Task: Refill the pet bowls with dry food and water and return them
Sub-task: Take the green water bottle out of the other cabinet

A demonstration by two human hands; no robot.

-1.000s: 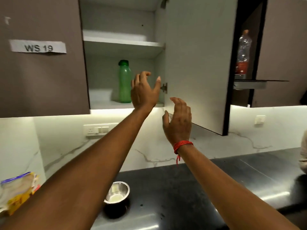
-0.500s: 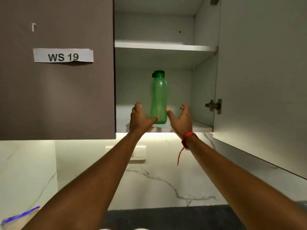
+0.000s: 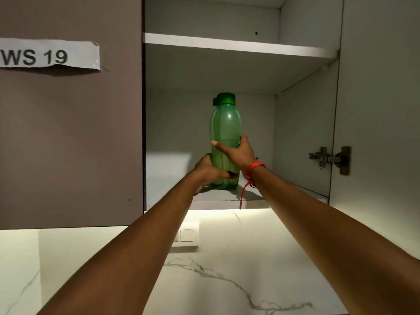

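A translucent green water bottle with a dark green cap stands upright on the lower shelf of an open wall cabinet. My left hand wraps the bottle's lower part from the left. My right hand, with a red thread at the wrist, grips its middle from the right, thumb across the front. No pet bowl is in view.
The cabinet's open door hangs at the right with a metal hinge. A closed brown door labelled "WS 19" is on the left. An upper shelf sits above the bottle. A switch plate is on the marble wall below.
Both hands have moved forward and closed around the green bottle, where half a second ago they were open on either side of it. The view has moved closer to the cabinet.
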